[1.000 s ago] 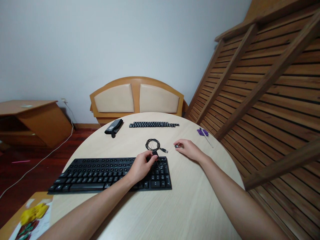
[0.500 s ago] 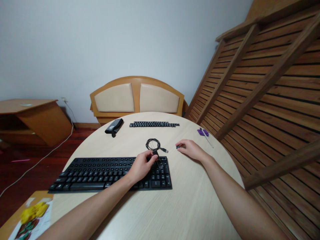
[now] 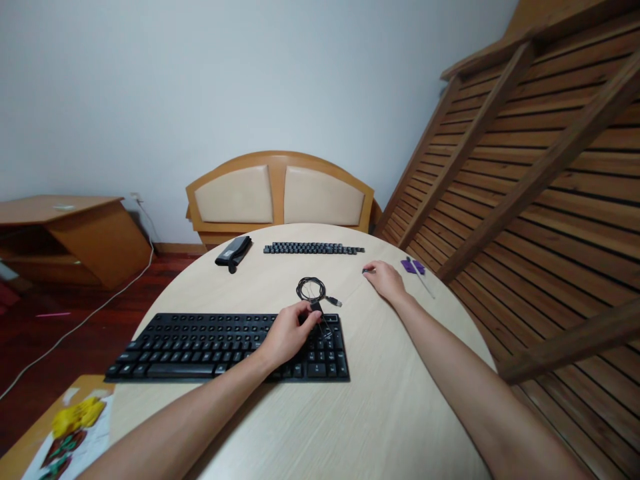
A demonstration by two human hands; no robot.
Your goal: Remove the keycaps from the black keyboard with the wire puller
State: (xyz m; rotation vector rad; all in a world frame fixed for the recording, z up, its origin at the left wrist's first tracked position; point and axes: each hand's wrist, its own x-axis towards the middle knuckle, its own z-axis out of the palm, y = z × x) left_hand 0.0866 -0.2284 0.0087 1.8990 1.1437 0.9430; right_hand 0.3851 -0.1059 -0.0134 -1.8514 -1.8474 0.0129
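Note:
My left hand (image 3: 287, 337) pinches the black handle of a wire keycap puller (image 3: 317, 307), whose thin wires reach down over the number pad. Under that hand lies a black keyboard (image 3: 187, 357); its upper rows show bare switch positions, while keycaps cover the lower rows and part of the number pad. Farther out to the right, my right hand (image 3: 387, 280) holds a small dark keycap (image 3: 367, 271) between thumb and fingertips, just above or on the table. Rows of removed keycaps (image 3: 313, 248) stand side by side at the far side.
Behind the keyboard sits a coiled black USB cable (image 3: 300, 293). A dark folded pouch (image 3: 234, 252) is at the far left of the round table (image 3: 380, 393). Purple pieces (image 3: 407, 266) and a thin brush-like stick (image 3: 424, 280) lie near the right edge.
My right hand has moved away from me and slightly right with the keycap. My left hand keeps the puller over the number pad. The view has shifted a little.

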